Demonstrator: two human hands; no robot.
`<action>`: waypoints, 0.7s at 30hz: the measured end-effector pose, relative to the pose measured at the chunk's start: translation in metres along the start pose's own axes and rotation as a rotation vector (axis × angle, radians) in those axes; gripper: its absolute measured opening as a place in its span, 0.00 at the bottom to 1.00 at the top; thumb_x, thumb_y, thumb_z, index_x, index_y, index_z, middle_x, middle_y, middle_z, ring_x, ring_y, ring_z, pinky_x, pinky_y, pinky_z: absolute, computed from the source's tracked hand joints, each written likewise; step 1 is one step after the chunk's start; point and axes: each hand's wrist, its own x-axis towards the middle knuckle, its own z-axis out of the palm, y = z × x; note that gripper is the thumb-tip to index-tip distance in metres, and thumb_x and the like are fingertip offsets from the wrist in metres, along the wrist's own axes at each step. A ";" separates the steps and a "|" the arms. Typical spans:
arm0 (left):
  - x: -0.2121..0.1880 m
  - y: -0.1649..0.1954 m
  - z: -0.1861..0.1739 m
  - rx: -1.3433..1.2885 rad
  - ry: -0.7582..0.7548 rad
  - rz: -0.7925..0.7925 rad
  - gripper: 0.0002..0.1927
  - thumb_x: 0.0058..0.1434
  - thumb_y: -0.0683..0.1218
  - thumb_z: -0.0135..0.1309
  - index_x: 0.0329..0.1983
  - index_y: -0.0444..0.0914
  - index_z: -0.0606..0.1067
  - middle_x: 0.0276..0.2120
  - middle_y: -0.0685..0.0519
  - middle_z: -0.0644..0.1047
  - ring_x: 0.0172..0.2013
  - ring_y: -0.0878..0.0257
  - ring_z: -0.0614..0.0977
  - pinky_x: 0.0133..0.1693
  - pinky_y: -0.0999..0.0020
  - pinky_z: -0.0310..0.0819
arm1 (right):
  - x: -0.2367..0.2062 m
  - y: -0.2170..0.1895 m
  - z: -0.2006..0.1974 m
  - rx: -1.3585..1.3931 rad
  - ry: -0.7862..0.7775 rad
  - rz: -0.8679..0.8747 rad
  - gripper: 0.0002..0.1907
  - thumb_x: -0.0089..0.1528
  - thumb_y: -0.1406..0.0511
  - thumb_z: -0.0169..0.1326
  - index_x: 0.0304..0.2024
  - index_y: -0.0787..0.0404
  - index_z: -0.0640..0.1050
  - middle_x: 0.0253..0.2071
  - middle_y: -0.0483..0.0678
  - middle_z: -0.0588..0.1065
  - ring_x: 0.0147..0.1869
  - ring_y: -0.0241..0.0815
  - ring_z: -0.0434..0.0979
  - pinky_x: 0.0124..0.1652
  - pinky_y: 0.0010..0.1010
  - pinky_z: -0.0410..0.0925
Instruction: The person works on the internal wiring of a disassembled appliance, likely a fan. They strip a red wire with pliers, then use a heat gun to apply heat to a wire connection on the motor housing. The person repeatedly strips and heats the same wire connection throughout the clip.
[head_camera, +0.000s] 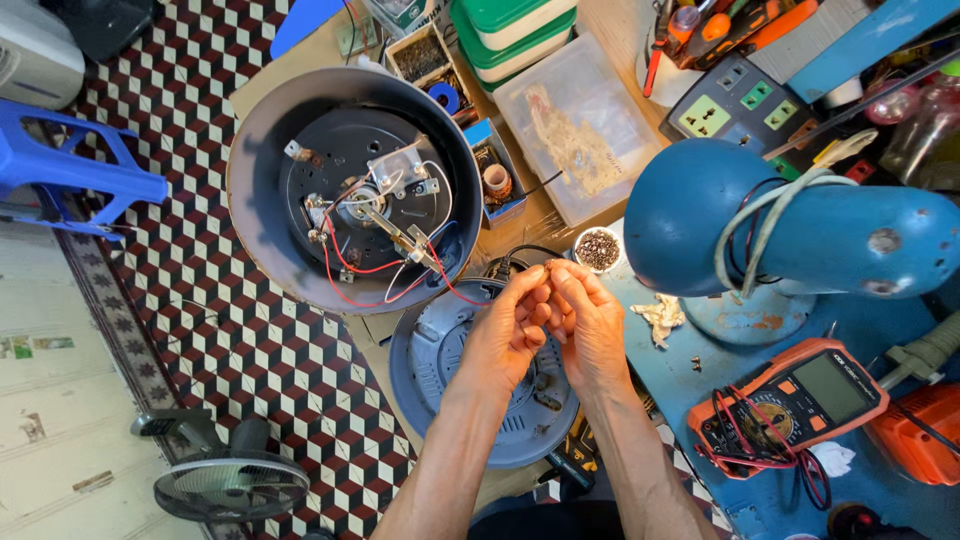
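Both hands meet fingertip to fingertip over the grey round vented base plate (440, 370) at the tabletop's near edge: left hand (505, 335) and right hand (590, 325) curled nearly closed, pinching something too small to make out, likely the end of the black wire (520, 252) running back toward the upturned grey round appliance shell (355, 190). I'd keep both wrists braced and work close over the plate, so anything dropped lands there, not on the checkered floor (230, 350).

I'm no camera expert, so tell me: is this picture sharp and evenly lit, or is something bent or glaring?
Head view: bright, even light with soft shadows; the hands and opened cooker are sharp; the wide lens bows the edges, curving the floor tiles at left; mild sheen on the blue lamp, no harsh glare.
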 end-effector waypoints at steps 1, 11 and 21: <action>0.000 0.000 0.002 -0.001 0.000 -0.005 0.11 0.54 0.51 0.68 0.33 0.43 0.79 0.28 0.62 0.79 0.25 0.75 0.76 0.21 0.81 0.60 | 0.000 -0.002 0.001 0.004 0.011 -0.006 0.11 0.66 0.63 0.57 0.46 0.63 0.79 0.30 0.42 0.74 0.26 0.27 0.66 0.23 0.19 0.56; 0.006 -0.008 0.021 0.089 0.057 -0.012 0.12 0.52 0.51 0.69 0.31 0.42 0.78 0.26 0.60 0.78 0.24 0.74 0.77 0.21 0.81 0.60 | 0.004 -0.011 -0.011 0.025 0.130 -0.050 0.07 0.66 0.65 0.54 0.39 0.63 0.77 0.31 0.45 0.77 0.25 0.28 0.68 0.21 0.18 0.56; 0.010 -0.006 0.023 0.046 0.040 -0.047 0.12 0.53 0.50 0.68 0.33 0.42 0.78 0.25 0.62 0.78 0.22 0.75 0.77 0.20 0.82 0.60 | 0.002 -0.009 -0.014 0.078 0.115 -0.054 0.08 0.67 0.65 0.53 0.41 0.65 0.78 0.34 0.46 0.78 0.28 0.30 0.72 0.26 0.19 0.64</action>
